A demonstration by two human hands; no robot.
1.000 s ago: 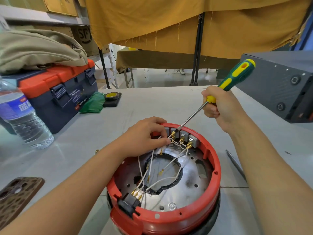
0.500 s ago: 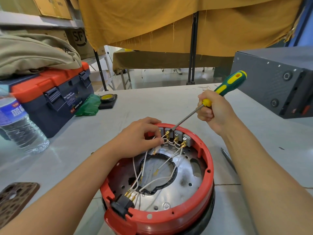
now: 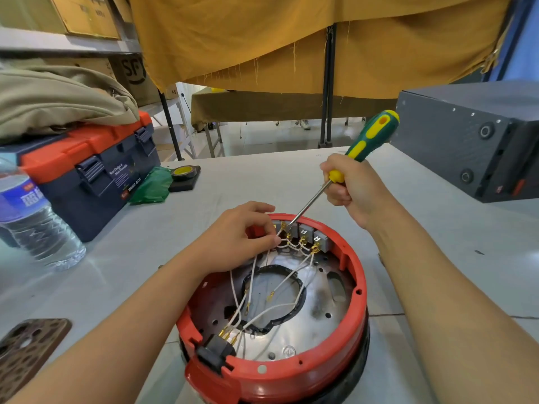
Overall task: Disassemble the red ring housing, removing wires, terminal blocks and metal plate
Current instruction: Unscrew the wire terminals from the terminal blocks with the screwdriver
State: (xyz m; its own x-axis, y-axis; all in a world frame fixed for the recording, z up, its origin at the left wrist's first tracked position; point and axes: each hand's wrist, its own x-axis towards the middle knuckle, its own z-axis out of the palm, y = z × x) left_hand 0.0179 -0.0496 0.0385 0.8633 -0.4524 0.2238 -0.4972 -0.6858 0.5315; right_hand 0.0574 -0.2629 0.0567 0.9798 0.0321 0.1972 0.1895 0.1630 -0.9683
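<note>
The red ring housing [image 3: 309, 371] sits on the table in front of me, open side up. A shiny metal plate [image 3: 306, 325] with a black-rimmed central hole lines its floor. Grey terminal blocks [image 3: 313, 236] line the far inner wall, and white wires [image 3: 280, 282] with brass lugs run from them to a black connector [image 3: 215, 351] on the near rim. My left hand [image 3: 236, 237] pinches wires beside the leftmost block. My right hand [image 3: 354, 189] grips a green and yellow screwdriver [image 3: 370, 135], whose tip touches a block.
A red and navy toolbox [image 3: 87, 173] with a folded cloth on top stands at the left, a water bottle [image 3: 32, 217] in front of it. Green cloth [image 3: 153, 185] and a tape roll [image 3: 183, 172] lie behind. A dark case [image 3: 466, 141] stands right, a patterned phone [image 3: 26, 345] near left.
The screwdriver tip has shifted slightly left along the row of terminal blocks, and the handle stands steeper. My left hand stays on the wires. The view has drifted a little.
</note>
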